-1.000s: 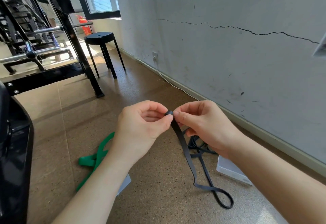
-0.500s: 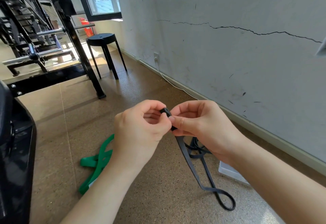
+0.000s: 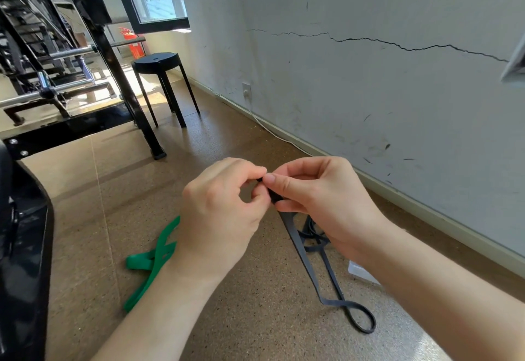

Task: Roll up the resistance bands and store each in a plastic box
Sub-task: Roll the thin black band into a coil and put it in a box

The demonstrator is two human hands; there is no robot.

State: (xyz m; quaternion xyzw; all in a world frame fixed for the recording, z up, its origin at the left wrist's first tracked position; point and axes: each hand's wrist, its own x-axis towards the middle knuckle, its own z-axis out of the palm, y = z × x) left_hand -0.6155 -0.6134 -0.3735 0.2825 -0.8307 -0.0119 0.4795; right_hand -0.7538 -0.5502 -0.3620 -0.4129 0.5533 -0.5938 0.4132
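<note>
A black resistance band (image 3: 305,258) hangs from between my hands down to the floor, where its far end lies in a loop. My left hand (image 3: 218,213) and my right hand (image 3: 321,204) meet at the centre of the head view. Both pinch a small rolled start of the band's upper end between thumb and fingers. A green resistance band (image 3: 153,261) lies loose on the floor, partly behind my left wrist. A clear plastic box (image 3: 362,272) sits on the floor, mostly hidden behind my right forearm.
A black stool (image 3: 162,82) stands by the cracked wall further back. A black gym rack (image 3: 113,56) with steel bars fills the left background. Part of a black machine (image 3: 25,247) lines the left edge. The floor is brown cork.
The hands have drawn closer together and more of the black band's end is wound between the fingers. The loop on the floor has slid slightly.
</note>
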